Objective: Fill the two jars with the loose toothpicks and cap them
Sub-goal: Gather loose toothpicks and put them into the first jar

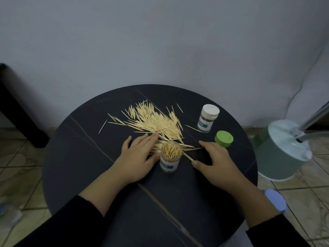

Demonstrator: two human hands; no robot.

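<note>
- Toothpicks (156, 120) lie loose in a wide fan across the far half of the round dark table (89, 166), with a few strays out at the left and right edges of the pile.
- Open jar (170, 157) stands upright at the near edge of the pile, between the two hands, packed with toothpicks standing on end and with no cap on it.
- Second jar (207, 119) stands upright to the right of the pile, with a white cap on.
- Green cap (224, 139) sits on the table just in front of the second jar, apart from both jars.
- Left hand (138, 157) lies palm down, fingers straight and close together on the nearest toothpicks, thumb side next to the open jar.
- Right hand (215, 161) rests just right of the open jar, thumb and forefinger spread wide over a few toothpicks and holding none; its thumb tip is at the end of one toothpick.
- Pale green bucket (281, 157) stands on the tiled floor to the right of the table.
</note>
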